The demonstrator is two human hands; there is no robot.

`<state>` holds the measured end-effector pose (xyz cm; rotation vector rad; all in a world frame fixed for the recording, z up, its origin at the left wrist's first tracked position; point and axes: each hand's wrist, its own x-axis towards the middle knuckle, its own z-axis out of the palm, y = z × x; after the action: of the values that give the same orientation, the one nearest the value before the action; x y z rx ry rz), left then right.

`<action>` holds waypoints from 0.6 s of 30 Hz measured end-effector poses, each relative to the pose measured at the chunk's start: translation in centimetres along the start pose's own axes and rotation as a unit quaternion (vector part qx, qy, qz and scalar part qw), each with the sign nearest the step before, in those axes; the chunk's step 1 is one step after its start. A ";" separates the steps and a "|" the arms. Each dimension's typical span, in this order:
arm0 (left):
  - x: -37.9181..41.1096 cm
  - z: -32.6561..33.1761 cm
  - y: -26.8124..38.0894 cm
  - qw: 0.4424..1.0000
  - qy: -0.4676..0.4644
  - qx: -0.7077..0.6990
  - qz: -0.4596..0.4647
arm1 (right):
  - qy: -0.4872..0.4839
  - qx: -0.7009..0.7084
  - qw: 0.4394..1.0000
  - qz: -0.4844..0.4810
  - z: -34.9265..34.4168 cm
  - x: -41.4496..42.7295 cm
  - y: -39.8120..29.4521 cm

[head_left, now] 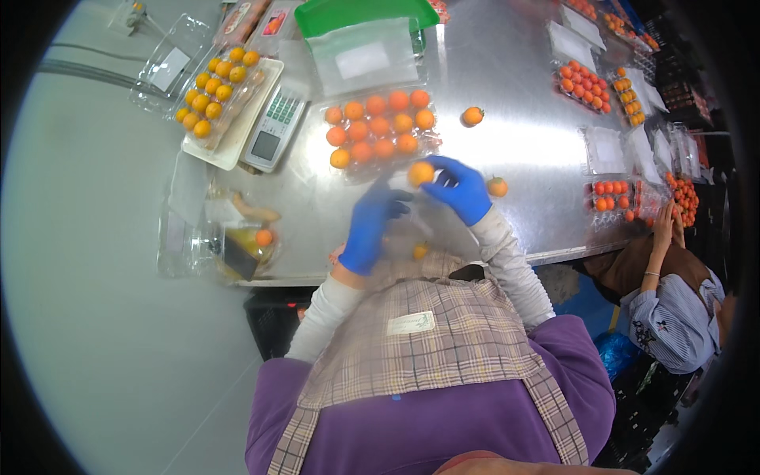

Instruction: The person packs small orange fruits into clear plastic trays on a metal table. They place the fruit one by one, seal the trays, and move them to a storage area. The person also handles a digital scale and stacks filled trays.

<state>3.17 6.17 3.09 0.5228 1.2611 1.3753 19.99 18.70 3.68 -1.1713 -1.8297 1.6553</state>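
My right hand, in a blue glove, pinches a round yellow-orange fruit between thumb and fingers above the metal table. To its left, my left hand, gloved alike, is blurred by motion; its fingers are apart and I see nothing in them. Just beyond both hands lies a clear plastic tray with rows of orange fruit in its cups, its lid folded back. One loose fruit rests right of the tray, and another is beside my right wrist. Close to my apron sits a yellowish fruit.
A digital scale at the left bears a white tray with a filled fruit pack. A green basket stands at the back. Clear packaging lies at the left edge. At the right, a co-worker's hands are near more packs.
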 end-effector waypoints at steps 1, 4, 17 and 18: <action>0.4 -0.9 -0.3 1.000 0.016 -0.011 0.011 | 0.037 -0.012 0.999 -0.003 -0.8 0.9 0.4; 1.7 -4.4 0.2 0.994 0.105 -0.015 0.037 | 0.094 -0.118 0.986 -0.074 -3.0 4.0 1.9; 12.5 -13.4 2.7 0.969 0.215 0.010 0.118 | 0.071 -0.277 0.932 -0.224 -3.1 8.4 3.8; 13.9 -13.7 2.7 0.972 0.206 0.039 0.105 | 0.106 -0.253 0.935 -0.224 -3.1 7.9 3.9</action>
<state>-13.50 14.15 -3.87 0.4453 1.6359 1.6753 19.06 26.65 -1.19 -0.9611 -2.2341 0.7983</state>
